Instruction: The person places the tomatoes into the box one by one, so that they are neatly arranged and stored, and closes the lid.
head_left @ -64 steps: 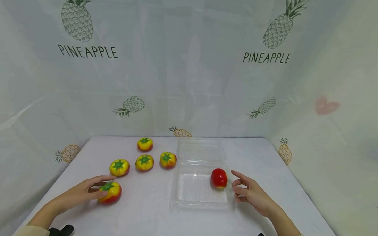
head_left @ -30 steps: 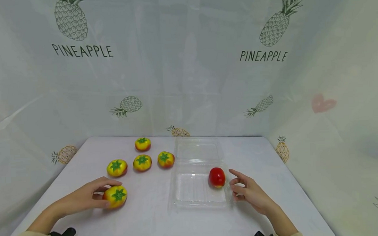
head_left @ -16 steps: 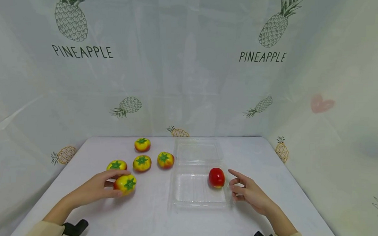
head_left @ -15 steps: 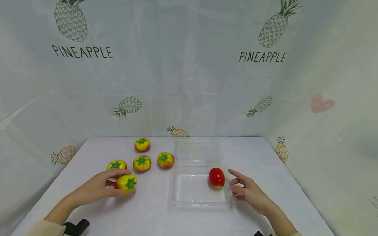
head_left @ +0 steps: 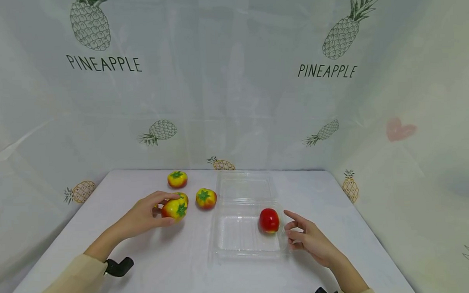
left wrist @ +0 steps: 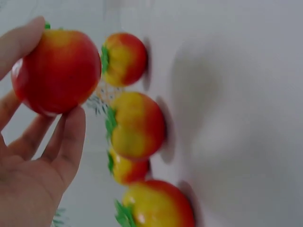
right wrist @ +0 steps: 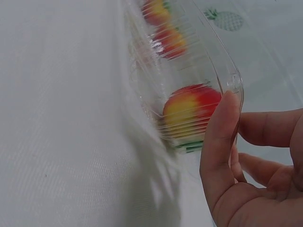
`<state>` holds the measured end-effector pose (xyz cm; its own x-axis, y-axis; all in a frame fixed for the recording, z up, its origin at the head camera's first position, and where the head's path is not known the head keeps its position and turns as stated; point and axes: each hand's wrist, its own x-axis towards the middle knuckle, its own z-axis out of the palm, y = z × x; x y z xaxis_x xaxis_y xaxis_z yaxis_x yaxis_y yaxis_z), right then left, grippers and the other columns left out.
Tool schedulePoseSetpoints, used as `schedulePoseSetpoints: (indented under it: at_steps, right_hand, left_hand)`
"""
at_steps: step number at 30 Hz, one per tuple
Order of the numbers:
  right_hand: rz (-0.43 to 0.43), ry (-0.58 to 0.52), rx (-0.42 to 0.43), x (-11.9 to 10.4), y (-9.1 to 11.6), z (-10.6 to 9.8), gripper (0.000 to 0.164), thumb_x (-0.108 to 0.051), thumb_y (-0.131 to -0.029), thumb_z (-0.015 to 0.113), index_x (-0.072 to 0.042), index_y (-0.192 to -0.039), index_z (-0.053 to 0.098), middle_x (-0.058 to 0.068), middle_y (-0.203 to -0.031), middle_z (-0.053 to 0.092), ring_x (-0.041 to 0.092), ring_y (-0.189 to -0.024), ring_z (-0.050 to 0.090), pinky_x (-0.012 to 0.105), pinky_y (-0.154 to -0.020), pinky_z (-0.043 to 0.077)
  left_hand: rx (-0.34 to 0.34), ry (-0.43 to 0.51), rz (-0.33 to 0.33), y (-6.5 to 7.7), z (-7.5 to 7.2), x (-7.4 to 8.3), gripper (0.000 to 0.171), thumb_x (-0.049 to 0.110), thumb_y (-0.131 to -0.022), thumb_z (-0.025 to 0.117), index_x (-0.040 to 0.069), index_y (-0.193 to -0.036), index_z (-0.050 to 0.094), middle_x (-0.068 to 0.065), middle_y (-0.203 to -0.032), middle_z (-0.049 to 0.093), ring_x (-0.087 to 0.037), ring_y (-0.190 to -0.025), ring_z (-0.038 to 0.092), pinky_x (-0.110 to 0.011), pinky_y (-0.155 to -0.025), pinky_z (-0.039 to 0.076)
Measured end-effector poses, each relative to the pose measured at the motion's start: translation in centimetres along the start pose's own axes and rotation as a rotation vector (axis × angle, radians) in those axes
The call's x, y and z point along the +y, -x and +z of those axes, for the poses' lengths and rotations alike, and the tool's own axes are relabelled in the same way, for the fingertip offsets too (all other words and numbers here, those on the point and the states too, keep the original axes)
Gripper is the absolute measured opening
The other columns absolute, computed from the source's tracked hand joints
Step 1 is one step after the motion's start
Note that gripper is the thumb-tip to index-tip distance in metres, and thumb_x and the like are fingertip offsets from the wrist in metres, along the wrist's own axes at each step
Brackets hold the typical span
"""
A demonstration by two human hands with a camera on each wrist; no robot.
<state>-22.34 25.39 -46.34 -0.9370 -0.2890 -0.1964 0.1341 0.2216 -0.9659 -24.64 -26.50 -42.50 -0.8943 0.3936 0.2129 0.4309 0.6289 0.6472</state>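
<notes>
My left hand [head_left: 141, 216] grips a red-and-yellow toy persimmon [head_left: 174, 210] with a green leafy top, between thumb and fingers. In the left wrist view this persimmon [left wrist: 61, 73] hangs above the table. A clear plastic box [head_left: 238, 252] lies with its lid folded back, and one red persimmon [head_left: 269, 220] sits upside down at its right side. At the box's right edge is my right hand [head_left: 311, 238]; the right wrist view shows the thumb [right wrist: 220, 142] and fingers pinching the rim.
Other toy persimmons stand left of the box: one at the back [head_left: 177, 179], one near the lid [head_left: 206, 199], one partly covered by the held one [head_left: 183, 196]. My left hand hides another in the head view. A printed pineapple curtain [head_left: 232, 77] backs the white table [head_left: 184, 273].
The left hand has taken hold of the nearest persimmon, turned its green top, and carried it up and rightward toward the box. My right hand stays at the box's edge.
</notes>
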Motion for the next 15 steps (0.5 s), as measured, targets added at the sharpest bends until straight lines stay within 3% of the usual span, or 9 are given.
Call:
schedulePoseSetpoints:
  at_steps: [3,7,12,15]
  right_hand:
    - [-0.007,-0.005,-0.007,0.0,-0.1,0.0,0.071,-0.009,-0.105,0.063,-0.008,-0.167,0.028,0.021,-0.126,0.051,0.022,-0.088,0.061,0.027,-0.076,0.062]
    - [-0.018,-0.006,-0.013,0.1,-0.2,0.0,0.071,-0.009,-0.106,0.063,-0.007,-0.167,0.027,0.02,-0.125,0.051,0.023,-0.088,0.061,0.028,-0.075,0.062]
    - [-0.024,-0.009,-0.013,0.1,-0.2,0.0,0.071,-0.009,-0.106,0.063,-0.006,-0.167,0.027,0.02,-0.125,0.051,0.023,-0.088,0.06,0.028,-0.075,0.062]
    - [-0.03,-0.014,-0.009,0.1,-0.2,0.0,0.072,-0.009,-0.105,0.063,-0.006,-0.167,0.028,0.02,-0.125,0.051,0.022,-0.088,0.06,0.028,-0.075,0.062]
  left_hand:
    - [0.026,0.014,0.039,-0.9,0.4,0.8,0.064,0.034,-0.088,0.089,0.022,-0.145,0.063,0.0,-0.137,0.064,-0.021,-0.116,0.062,-0.026,-0.092,0.06]
    - [0.042,0.032,0.044,-1.9,1.0,1.8,0.064,0.034,-0.088,0.089,0.018,-0.145,0.063,-0.007,-0.144,0.062,-0.028,-0.124,0.062,-0.038,-0.096,0.061]
    - [0.041,0.012,0.007,-2.9,2.0,3.1,0.064,0.039,-0.088,0.088,0.022,-0.145,0.063,-0.006,-0.15,0.06,-0.035,-0.138,0.055,-0.055,-0.106,0.055]
    - [0.032,0.014,0.0,-3.5,2.6,4.0,0.063,0.039,-0.089,0.087,0.024,-0.145,0.063,-0.006,-0.15,0.06,-0.035,-0.14,0.053,-0.059,-0.109,0.051]
